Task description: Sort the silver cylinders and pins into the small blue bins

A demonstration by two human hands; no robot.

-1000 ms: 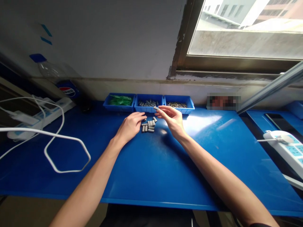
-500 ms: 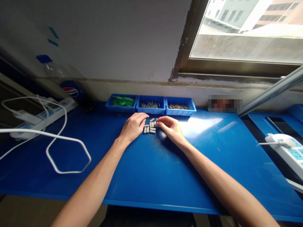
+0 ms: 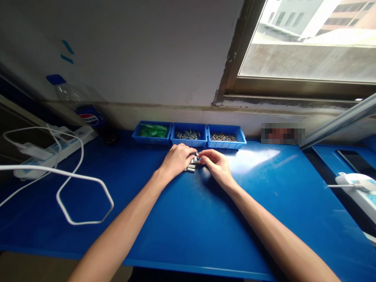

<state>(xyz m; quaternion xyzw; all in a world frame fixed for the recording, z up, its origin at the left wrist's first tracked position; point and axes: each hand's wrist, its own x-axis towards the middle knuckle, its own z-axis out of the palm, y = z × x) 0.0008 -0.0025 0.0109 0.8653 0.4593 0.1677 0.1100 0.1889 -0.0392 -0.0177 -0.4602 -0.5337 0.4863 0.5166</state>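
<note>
Several small grey metal cylinders (image 3: 190, 168) lie bunched on the blue table, partly hidden under my left hand (image 3: 177, 161). That hand curls over the bunch from the left, with thumb and fingertips drawn together; what they grip is hidden. From the right, my right hand (image 3: 217, 166) pinches a small metal cylinder (image 3: 197, 155) between thumb and forefinger. Its tips nearly meet those of my left hand.
Behind my hands stand three blue bins: one with green pieces (image 3: 153, 131), one with grey cylinders (image 3: 188, 135), one with thin metal pins (image 3: 223, 137). A white cable (image 3: 85, 180), power strip (image 3: 58, 150) and bottle (image 3: 88, 113) are leftward.
My left hand has moved right, over the bunch of cylinders, covering more of it. The fingertips of both hands have come closer together. The view has tilted slightly.
</note>
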